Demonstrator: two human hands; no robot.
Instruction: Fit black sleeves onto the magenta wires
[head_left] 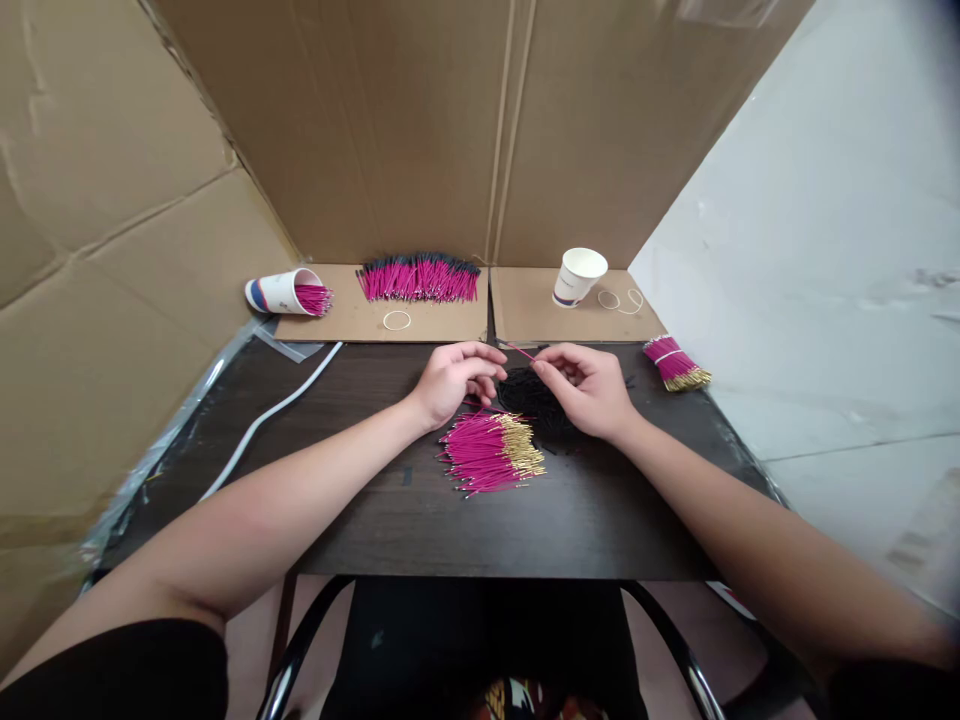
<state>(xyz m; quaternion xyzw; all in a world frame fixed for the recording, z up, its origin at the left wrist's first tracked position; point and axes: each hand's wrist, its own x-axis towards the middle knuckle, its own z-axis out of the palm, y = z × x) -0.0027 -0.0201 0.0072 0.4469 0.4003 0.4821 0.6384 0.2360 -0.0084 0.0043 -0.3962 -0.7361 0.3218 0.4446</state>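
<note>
In the lower middle of the frame, the near part of the dark surface [480, 545] lay bare; just beyond it the pile of magenta wires [484, 455], gold ends toward the right, spread loosely below the left hand [459, 383]; a dropped wrist could have swept it askew. The heap of thin black pieces [551, 400] lay just beside that pile, partly hidden by the right hand [589, 390]; being so tangled, it could have given up several pieces at one pull, or mixed with the wires.

At the centre the right fingers pinched a single magenta wire [519, 350] near one end; so slim a thing could have rolled or bent if the pinch slackened; the left fingers were loosely curled near its far end, and whether they gripped anything I could not tell.

At the right, the banded bundle [675, 363] sat near the surface's edge, where a knock could have tipped it off; farther back, the upright paper cup [579, 277] looked easy to topple; at the upper left, the cup on its side [274, 293] could have rolled and spilled its wires.
</note>
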